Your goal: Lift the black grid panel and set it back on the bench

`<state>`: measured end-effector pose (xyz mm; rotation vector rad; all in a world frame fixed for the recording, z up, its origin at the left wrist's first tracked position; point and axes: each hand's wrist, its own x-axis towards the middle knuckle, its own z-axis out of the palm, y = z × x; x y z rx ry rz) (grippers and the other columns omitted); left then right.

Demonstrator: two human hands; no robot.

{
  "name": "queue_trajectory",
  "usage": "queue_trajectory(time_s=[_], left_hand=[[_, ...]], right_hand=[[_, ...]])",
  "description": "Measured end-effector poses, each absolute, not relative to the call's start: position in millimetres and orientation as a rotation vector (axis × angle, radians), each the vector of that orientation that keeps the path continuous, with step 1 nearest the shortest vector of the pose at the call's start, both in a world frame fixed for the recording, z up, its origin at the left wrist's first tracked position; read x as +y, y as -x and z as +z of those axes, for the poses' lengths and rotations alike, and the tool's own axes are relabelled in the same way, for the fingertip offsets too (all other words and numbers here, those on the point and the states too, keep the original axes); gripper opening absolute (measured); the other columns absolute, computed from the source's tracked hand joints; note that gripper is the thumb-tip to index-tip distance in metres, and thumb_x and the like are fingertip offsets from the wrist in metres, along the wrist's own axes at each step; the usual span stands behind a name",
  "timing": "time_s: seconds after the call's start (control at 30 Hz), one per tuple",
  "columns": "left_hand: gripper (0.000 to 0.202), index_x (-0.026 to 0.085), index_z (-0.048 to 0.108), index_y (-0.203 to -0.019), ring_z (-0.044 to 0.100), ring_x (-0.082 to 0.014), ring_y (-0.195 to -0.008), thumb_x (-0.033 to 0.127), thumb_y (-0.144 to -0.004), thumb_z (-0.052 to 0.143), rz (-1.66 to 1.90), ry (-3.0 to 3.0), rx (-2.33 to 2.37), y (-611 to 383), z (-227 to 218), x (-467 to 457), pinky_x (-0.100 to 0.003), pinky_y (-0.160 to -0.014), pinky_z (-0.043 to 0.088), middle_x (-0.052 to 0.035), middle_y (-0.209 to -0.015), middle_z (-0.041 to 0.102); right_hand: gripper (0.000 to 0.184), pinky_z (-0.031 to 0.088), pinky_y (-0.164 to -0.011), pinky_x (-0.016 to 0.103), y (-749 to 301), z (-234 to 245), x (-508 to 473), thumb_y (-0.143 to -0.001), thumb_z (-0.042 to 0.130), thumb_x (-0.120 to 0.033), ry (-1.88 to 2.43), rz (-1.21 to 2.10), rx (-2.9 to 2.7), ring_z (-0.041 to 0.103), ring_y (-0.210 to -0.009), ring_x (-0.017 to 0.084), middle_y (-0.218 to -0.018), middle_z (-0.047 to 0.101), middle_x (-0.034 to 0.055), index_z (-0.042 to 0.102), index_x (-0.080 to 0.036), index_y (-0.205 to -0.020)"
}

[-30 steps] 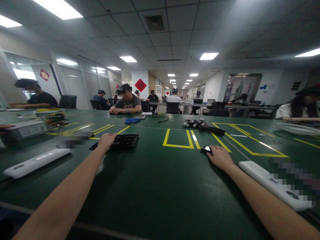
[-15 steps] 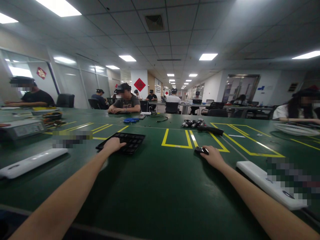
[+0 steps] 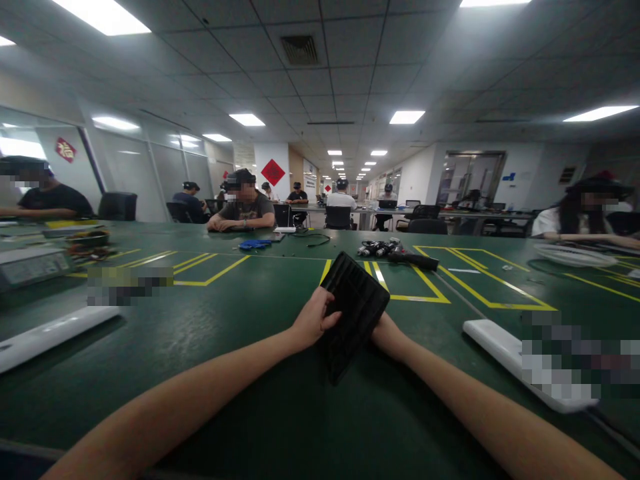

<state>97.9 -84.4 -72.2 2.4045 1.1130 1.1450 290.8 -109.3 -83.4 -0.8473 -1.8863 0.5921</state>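
A black tray (image 3: 357,307) with a grid of compartments is tilted up on edge above the green table. My left hand (image 3: 315,320) grips its left side, the thumb over the face towards me. Close behind the tray's right edge is my right hand (image 3: 389,337); the tray covers its fingers, so whether it touches the tray or holds something is hidden. The small black object that was in my right hand cannot be seen.
Yellow tape outlines (image 3: 423,300) mark the green table (image 3: 240,393). White power strips (image 3: 500,347) lie on both sides. Further back are a bundle of metal parts (image 3: 380,248), a black cylinder (image 3: 420,260) and a blue item (image 3: 256,245). A person (image 3: 245,210) sits opposite.
My left hand has lifted the tray from the table and brought it right, tipping it up. My right hand has moved left behind it, and its small black object is out of sight.
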Motion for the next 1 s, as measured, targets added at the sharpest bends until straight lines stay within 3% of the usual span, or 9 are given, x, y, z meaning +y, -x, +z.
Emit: queue_trajectory(time_s=[0.17, 0.3, 0.53, 0.67, 0.8, 0.9, 1.0], left_hand=[[0.034, 0.017, 0.044, -0.09, 0.04, -0.013, -0.069, 0.043, -0.072, 0.055, 1.124, -2.425, 1.004, -97, -71, -80, -0.026, -0.06, 0.035, -0.0016, -0.086, 0.039], [0.033, 0.017, 0.044, -0.09, 0.036, -0.0105, -0.063, 0.042, -0.072, 0.055, 1.064, -2.338, 0.971, -95, -73, -72, -0.024, -0.057, 0.033, 0.0009, -0.08, 0.037], [0.035, 0.017, 0.048, -0.092, 0.039, -0.0114, -0.066, 0.038, -0.068, 0.061, 1.065, -2.231, 0.998, -98, -75, -75, -0.025, -0.061, 0.037, 0.0004, -0.08, 0.04], [0.014, 0.016, 0.05, -0.085, 0.045, -0.0127, -0.073, 0.017, -0.072, 0.054, 1.256, -1.64, 1.34, -93, -69, -74, -0.026, -0.068, 0.041, -0.0024, -0.083, 0.047], [0.023, 0.015, 0.047, -0.084, 0.049, -0.0101, -0.066, -0.002, -0.069, 0.042, 1.246, -1.18, 1.475, -73, -62, -65, -0.024, -0.063, 0.044, -0.0036, -0.078, 0.049], [0.021, 0.014, 0.046, -0.084, 0.053, -0.0091, -0.063, -0.003, -0.073, 0.04, 1.212, -1.131, 1.434, -60, -57, -62, -0.022, -0.061, 0.047, -0.0034, -0.073, 0.051], [0.006, 0.014, 0.046, -0.077, 0.053, -0.0078, -0.055, 0.009, -0.08, 0.045, 1.147, -1.139, 1.372, -58, -54, -65, -0.019, -0.051, 0.045, -0.0016, -0.065, 0.053]], right_hand=[[0.041, 0.032, -0.103, 0.044, -287, -78, -110, -0.083, 0.047, -0.034, 0.784, 0.491, -1.984, 0.037, -0.125, 0.024, -0.129, 0.051, 0.0041, 0.05, -0.025, -0.122], [0.045, 0.032, -0.103, 0.045, -288, -83, -105, -0.082, 0.05, -0.036, 0.791, 0.506, -1.968, 0.039, -0.123, 0.026, -0.131, 0.049, 0.0082, 0.049, -0.019, -0.123], [0.036, 0.03, -0.104, 0.046, -285, -89, -103, -0.082, 0.048, -0.029, 0.778, 0.476, -2.079, 0.035, -0.127, 0.026, -0.121, 0.057, 0.0046, 0.056, -0.023, -0.116], [0.036, 0.031, -0.103, 0.045, -284, -91, -107, -0.082, 0.047, -0.024, 0.813, 0.407, -2.071, 0.041, -0.122, 0.026, -0.12, 0.058, 0.0047, 0.056, -0.023, -0.116], [0.035, 0.031, -0.104, 0.045, -290, -92, -108, -0.081, 0.047, -0.021, 0.836, 0.356, -2.101, 0.043, -0.12, 0.026, -0.122, 0.056, 0.0046, 0.055, -0.023, -0.115], [0.037, 0.029, -0.105, 0.045, -294, -94, -105, -0.081, 0.047, -0.021, 0.833, 0.311, -2.105, 0.041, -0.121, 0.025, -0.125, 0.053, 0.0056, 0.054, -0.022, -0.117], [0.039, 0.027, -0.106, 0.044, -294, -98, -102, -0.082, 0.047, -0.022, 0.85, 0.29, -2.102, 0.04, -0.123, 0.024, -0.129, 0.05, 0.0055, 0.051, -0.022, -0.121]])
